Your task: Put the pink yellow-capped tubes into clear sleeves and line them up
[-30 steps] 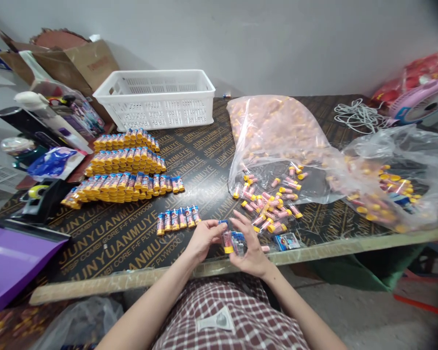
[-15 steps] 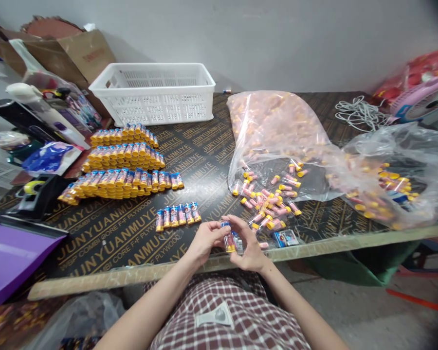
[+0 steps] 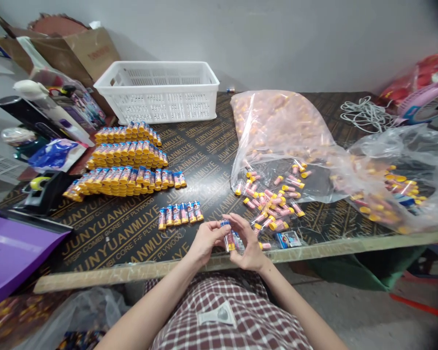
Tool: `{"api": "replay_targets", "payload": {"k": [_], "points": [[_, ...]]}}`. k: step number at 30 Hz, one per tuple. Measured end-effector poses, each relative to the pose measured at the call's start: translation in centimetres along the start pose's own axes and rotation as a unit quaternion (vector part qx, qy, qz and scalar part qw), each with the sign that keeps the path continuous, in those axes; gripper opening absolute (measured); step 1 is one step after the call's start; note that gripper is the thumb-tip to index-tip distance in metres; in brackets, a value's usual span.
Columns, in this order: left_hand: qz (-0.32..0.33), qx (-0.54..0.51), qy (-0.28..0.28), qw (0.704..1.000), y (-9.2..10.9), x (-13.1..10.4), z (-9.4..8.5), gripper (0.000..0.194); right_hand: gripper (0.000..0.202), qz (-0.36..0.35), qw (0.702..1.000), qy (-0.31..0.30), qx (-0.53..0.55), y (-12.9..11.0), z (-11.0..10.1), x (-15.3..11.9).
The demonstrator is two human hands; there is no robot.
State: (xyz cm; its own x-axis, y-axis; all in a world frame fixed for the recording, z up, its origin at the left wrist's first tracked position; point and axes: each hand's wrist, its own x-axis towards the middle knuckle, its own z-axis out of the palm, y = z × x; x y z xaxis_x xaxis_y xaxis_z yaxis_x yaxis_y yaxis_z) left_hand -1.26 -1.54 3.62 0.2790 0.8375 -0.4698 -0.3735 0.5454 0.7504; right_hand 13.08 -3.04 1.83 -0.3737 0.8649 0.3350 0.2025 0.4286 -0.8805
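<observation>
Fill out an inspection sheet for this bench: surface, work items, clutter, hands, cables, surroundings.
Surface: dark tabletop with printed lettering.
Work items: blue-and-yellow tubes stacked in rows; loose pink-and-yellow tubes by a plastic bag.
Clutter: tape dispenser at left, white basket behind the rows.
Hands: left hand pinches the held tube; right hand curls close, contact unclear.
Cables: white cable loosely bundled near a pink fan.
Surroundings: grey wall behind.

- A black plywood table [image 3: 211, 180] bears gold lettering.
- A white slatted plastic basket [image 3: 168, 103] stands at the back.
- Small blue-and-yellow tubes [image 3: 122, 181] lie stacked left, a short row [image 3: 176, 214] nearer the front.
- A large translucent plastic bag [image 3: 277, 121] lies right, loose pink yellow-capped tubes [image 3: 279, 226] at its mouth.
</observation>
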Motion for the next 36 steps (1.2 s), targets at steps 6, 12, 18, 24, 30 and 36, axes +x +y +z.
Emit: {"api": "replay_targets", "payload": {"k": [6, 12, 18, 24, 30, 36], "points": [[0.160, 0.202, 0.235, 0.937, 3.9, 0.3, -6.1, 0.040, 0.087, 0.005, 0.999, 0.032, -0.021, 0.3, -1.0, 0.5], [0.158, 0.479, 0.441, 0.742, 6.8, -0.7, -16.0, 0.045, 0.058, 0.049, 0.985, 0.120, -0.114, 1.6, -3.7, 0.2], [0.101, 0.578, 0.430, 0.686, 6.5, -0.9, -17.6, 0.045, 0.025, 0.080, 0.951, 0.199, -0.223, 2.7, -6.0, -0.1], [0.253, 0.562, 0.397, 0.680, 5.5, 0.2, -10.6, 0.032, 0.022, 0.085, 0.901, 0.119, -0.408, 4.1, -8.4, -0.4], [0.180, 0.577, 0.083, 0.792, -0.6, 3.0, -2.6, 0.019, 0.030, 0.100, 0.837, -0.080, -0.532, 4.5, -9.7, 1.2], [0.176, 0.610, 0.086, 0.768, -2.5, 3.5, -1.5, 0.013, 0.019, 0.080, 0.833, -0.118, -0.534, 5.5, -9.5, 2.2]]}}
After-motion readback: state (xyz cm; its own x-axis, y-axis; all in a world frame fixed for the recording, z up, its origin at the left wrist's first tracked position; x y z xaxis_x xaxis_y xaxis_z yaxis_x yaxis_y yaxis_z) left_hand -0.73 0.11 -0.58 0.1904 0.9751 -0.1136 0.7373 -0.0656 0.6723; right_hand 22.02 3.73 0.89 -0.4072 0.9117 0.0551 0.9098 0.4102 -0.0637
